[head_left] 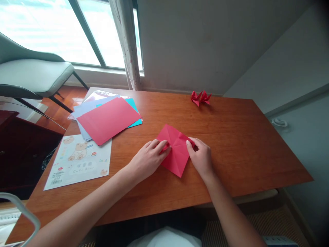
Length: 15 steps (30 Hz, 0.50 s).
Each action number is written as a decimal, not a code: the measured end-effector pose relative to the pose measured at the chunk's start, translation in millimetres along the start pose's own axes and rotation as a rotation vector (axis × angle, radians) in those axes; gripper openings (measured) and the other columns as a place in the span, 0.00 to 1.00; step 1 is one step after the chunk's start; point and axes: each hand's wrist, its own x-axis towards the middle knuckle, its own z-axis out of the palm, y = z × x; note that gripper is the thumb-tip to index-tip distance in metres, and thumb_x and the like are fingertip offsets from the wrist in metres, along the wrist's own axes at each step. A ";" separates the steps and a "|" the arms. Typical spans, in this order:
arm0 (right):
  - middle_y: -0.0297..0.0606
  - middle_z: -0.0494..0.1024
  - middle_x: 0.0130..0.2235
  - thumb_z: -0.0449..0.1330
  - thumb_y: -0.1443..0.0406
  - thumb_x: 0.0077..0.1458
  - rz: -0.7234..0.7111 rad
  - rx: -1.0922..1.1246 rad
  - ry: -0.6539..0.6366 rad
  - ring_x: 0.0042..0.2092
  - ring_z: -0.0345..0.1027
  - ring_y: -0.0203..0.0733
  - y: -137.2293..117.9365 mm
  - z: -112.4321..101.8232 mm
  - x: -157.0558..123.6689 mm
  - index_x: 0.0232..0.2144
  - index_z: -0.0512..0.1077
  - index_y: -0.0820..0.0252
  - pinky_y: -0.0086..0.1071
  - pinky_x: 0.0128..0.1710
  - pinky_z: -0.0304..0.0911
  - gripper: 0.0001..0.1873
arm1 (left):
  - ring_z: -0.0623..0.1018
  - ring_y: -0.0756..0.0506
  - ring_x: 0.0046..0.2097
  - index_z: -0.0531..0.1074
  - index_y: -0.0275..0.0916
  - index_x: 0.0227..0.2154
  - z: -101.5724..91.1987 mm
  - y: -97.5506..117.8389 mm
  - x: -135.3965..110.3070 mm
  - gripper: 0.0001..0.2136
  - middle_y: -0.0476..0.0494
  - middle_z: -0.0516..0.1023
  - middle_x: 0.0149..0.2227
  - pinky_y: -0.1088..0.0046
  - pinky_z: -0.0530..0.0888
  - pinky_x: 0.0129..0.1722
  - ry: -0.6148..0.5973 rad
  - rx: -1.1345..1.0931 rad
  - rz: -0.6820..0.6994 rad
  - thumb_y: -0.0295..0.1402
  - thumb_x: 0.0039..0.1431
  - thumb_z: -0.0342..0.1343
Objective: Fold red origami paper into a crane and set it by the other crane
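Observation:
A square of red origami paper (177, 152) lies in front of me, marked by creases that meet near its middle. My left hand (151, 154) rests on its left side, fingers bent and pressed together at the paper. On the opposite side, my right hand (200, 154) pinches the right corner between thumb and fingers, and that corner is lifted a little. Part of the left edge is hidden under my left fingers. Two folded red paper figures (200, 98) stand side by side near the far edge of the table.
Left of my hands, a stack of coloured sheets has a red sheet (109, 120) on top. A white sheet with bear drawings (81, 161) lies nearer me on the wooden table (246, 144). Beyond the left edge stands a chair (36, 77) by the window.

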 end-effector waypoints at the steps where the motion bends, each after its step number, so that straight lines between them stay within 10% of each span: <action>1: 0.41 0.82 0.37 0.56 0.63 0.61 0.027 0.033 0.006 0.38 0.76 0.46 0.5 -0.6 0.1 0.37 0.78 0.57 0.37 0.39 0.70 0.11 | 0.69 0.39 0.51 0.67 0.39 0.58 0.1 0.7 0.5 0.20 0.38 0.67 0.60 0.63 0.69 0.50 -0.003 0.008 0.000 0.26 0.66 0.46; 15: 0.38 0.81 0.32 0.59 0.58 0.59 0.210 0.281 -0.137 0.34 0.75 0.45 -4.7 -1.7 4.1 0.35 0.78 0.60 0.34 0.36 0.68 0.12 | 0.68 0.37 0.53 0.62 0.39 0.63 0.4 4.5 3.7 0.25 0.35 0.64 0.61 0.61 0.68 0.49 -0.031 -0.025 -0.046 0.25 0.63 0.48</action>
